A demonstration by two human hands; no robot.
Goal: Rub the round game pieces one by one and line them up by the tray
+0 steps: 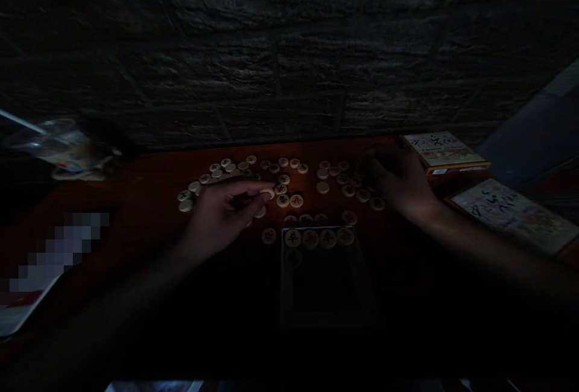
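My left hand (221,208) pinches a round Chinese chess piece (268,193) between thumb and fingertips, above the table. Around it lie many pale discs, some blank side up, others with black or red characters, such as a red-marked piece (296,201). My right hand (398,178) is curled low at the right end of the pieces, near a black-marked piece (362,195); its fingertips are too dark to show what they hold. In front sits a shallow tray (286,295) with a row of pieces along its far edge, including a red-marked one (345,236).
Two printed boxes or lids, one (446,149) at the back right and one (515,214) nearer, lie beside my right arm. A plastic cup with a straw (67,148) stands at the far left. A stone wall (271,66) rises behind the wooden table (149,178).
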